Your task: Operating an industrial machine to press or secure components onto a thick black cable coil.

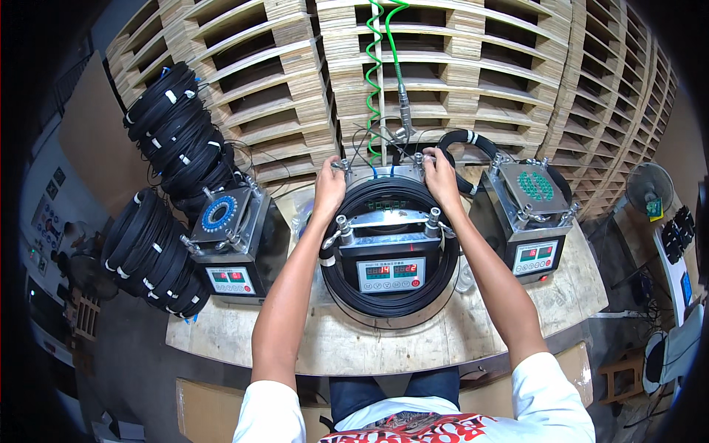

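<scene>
A black cable coil (385, 308) hangs around the middle machine (391, 255), which has a metal top plate and a red and green digital display. My left hand (330, 188) reaches to its far left corner, fingers closed at a metal clamp (344, 165) there. At the far right corner my right hand (441, 179) has its fingers bent around another metal clamp (419, 159). The fingertips of both hands are partly hidden. Two more clamps with round posts stand at the near corners. Blue-tipped cable ends stick up at the plate's far side.
Similar machines stand left (235, 244) and right (528, 214) on the wooden table (369, 347). Tall stacks of black cable coils (173, 140) rise at the left. Wooden pallets (450, 59) form the back wall; a green spiral air hose (373, 66) hangs before them. A fan (650, 188) stands right.
</scene>
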The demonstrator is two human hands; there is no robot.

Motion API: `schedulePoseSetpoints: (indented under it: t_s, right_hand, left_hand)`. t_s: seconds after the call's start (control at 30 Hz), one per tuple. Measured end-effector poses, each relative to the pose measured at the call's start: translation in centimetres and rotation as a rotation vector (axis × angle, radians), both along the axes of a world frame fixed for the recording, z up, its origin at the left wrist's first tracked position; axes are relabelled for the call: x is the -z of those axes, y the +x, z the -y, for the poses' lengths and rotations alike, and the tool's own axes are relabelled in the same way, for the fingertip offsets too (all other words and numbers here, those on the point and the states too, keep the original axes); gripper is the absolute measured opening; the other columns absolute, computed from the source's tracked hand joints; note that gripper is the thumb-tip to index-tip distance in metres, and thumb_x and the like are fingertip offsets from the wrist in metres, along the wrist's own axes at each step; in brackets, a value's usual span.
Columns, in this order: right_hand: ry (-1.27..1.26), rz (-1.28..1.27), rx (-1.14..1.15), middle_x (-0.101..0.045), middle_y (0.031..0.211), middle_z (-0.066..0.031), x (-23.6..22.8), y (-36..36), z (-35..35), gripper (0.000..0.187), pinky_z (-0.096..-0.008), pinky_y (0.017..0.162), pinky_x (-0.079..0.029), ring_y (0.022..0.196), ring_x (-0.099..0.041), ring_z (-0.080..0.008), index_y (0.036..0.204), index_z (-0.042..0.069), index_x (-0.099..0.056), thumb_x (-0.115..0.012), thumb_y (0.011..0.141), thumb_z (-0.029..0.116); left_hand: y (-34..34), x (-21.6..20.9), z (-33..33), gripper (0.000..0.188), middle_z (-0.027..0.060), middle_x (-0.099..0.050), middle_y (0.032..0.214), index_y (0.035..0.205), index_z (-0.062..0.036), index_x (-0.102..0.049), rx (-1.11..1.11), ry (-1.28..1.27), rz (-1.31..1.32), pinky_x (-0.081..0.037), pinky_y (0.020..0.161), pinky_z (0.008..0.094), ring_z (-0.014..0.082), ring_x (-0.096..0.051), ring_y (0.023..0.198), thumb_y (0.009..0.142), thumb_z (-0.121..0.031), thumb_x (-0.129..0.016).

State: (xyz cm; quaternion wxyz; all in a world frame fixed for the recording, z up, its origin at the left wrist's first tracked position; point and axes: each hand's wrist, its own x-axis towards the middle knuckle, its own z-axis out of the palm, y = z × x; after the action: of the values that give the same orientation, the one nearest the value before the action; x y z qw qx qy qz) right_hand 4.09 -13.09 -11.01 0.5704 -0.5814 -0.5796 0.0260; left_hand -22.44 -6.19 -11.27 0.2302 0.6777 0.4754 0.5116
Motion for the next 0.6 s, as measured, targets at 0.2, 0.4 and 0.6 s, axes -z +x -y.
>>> schedulePoseSetpoints:
  t_s: [0.2,0.4,0.6]
  right_hand:
    - [-0.132,-0.144,-0.039,-0.068,0.102,-0.0273,-0.5,-0.6,0.7,0.028,-0.0467,0.09,-0.05,0.102,-0.065,-0.0433,0.116,0.0,-0.061,-0.049,0.1,0.02]
    - [-0.134,-0.114,0.003,-0.068,0.1,-0.029,-1.1,-0.8,1.4,0.031,-0.0497,0.089,-0.049,0.1,-0.064,-0.046,0.112,-0.001,-0.062,-0.048,0.101,0.024]
    - [-0.162,-0.123,0.0,-0.068,0.1,-0.0294,-1.6,-1.2,1.9,0.033,-0.051,0.088,-0.049,0.1,-0.065,-0.0468,0.114,-0.001,-0.06,-0.046,0.102,0.027]
  left_hand:
    - [0.0,-1.2,1.5,0.041,0.0143,-0.065,0.081,0.135,-0.0054,-0.056,0.002,0.014,-0.032,-0.049,0.071,0.0355,0.021,-0.061,0.072,0.095,-0.013,-0.049]
    - [-0.1,-0.9,0.9,0.04,0.0154,-0.064,0.081,0.132,-0.0034,-0.058,0.036,-0.057,-0.001,-0.049,0.076,0.0382,0.0265,-0.062,0.075,0.094,-0.012,-0.052]
    - [-0.3,-0.4,0.4,0.039,0.0103,-0.067,0.086,0.132,-0.0026,-0.058,0.028,-0.119,-0.011,-0.05,0.068,0.0322,0.0172,-0.061,0.069,0.096,-0.012,-0.049]
